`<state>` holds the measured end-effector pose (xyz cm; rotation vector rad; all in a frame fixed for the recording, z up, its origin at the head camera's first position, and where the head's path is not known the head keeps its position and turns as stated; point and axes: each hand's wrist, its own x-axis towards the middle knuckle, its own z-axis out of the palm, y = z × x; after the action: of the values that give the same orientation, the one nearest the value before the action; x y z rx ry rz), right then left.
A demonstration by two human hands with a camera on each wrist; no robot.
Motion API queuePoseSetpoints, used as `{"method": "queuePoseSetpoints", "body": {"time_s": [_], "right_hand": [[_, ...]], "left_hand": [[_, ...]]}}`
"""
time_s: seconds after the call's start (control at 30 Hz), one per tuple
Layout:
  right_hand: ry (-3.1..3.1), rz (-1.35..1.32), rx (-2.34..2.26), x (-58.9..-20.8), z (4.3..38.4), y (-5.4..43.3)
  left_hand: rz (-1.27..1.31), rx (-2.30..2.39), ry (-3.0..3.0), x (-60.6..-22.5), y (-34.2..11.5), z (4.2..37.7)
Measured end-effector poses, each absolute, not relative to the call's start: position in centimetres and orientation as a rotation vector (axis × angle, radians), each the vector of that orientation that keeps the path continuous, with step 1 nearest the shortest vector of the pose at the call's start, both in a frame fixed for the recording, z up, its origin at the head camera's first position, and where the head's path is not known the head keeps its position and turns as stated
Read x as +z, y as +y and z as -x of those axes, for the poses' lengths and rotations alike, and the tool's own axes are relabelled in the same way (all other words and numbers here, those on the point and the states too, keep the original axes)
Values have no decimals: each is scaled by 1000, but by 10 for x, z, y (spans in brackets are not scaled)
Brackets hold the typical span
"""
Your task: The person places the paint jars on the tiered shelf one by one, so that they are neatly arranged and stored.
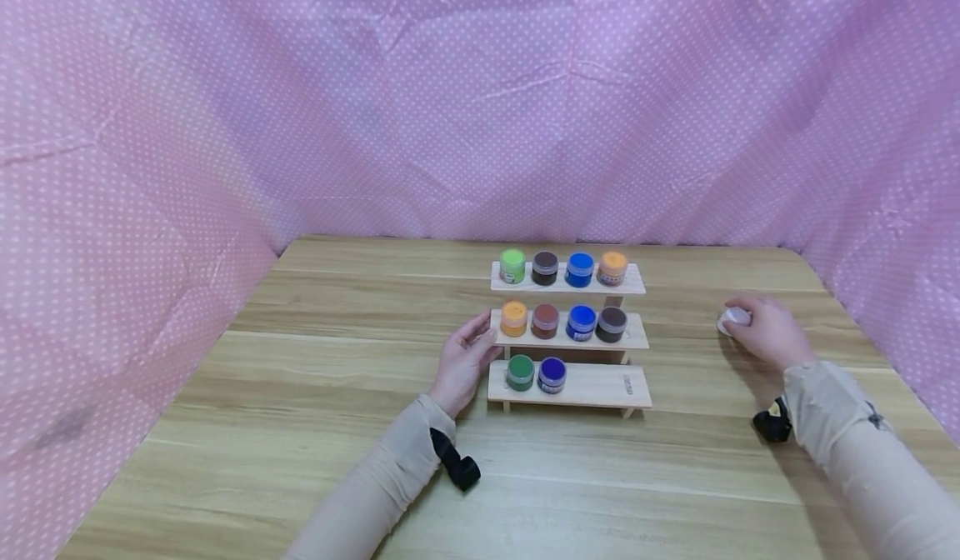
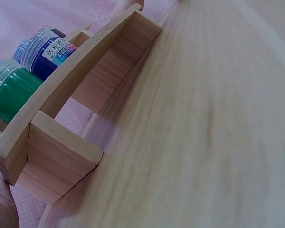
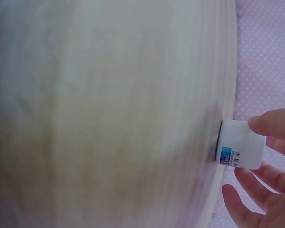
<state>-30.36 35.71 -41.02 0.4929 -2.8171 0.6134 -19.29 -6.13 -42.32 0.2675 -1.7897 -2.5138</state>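
Note:
A three-tier wooden rack stands on the table, carrying several small paint jars. My left hand holds the rack's left end, at the middle tier. On the lowest tier, a green jar and a dark blue-violet jar sit side by side at the left; the green jar also shows in the left wrist view. Off to the right of the rack, my right hand grips a white paint jar between thumb and fingers. That jar's base is at the tabletop.
The middle tier bears an orange-yellow jar, a red-brown jar, a blue jar and a dark brown jar. Light green, dark, blue and orange jars line the top tier. Pink dotted cloth hangs behind the wooden table.

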Motion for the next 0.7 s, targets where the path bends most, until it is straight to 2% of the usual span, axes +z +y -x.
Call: {"method": "queuePoseSetpoints", "body": {"time_s": [0.7], "right_hand": [[-2797, -500, 642, -407, 301, 355]], "left_hand": [[-276, -2498, -1817, -422, -62, 193]]}}
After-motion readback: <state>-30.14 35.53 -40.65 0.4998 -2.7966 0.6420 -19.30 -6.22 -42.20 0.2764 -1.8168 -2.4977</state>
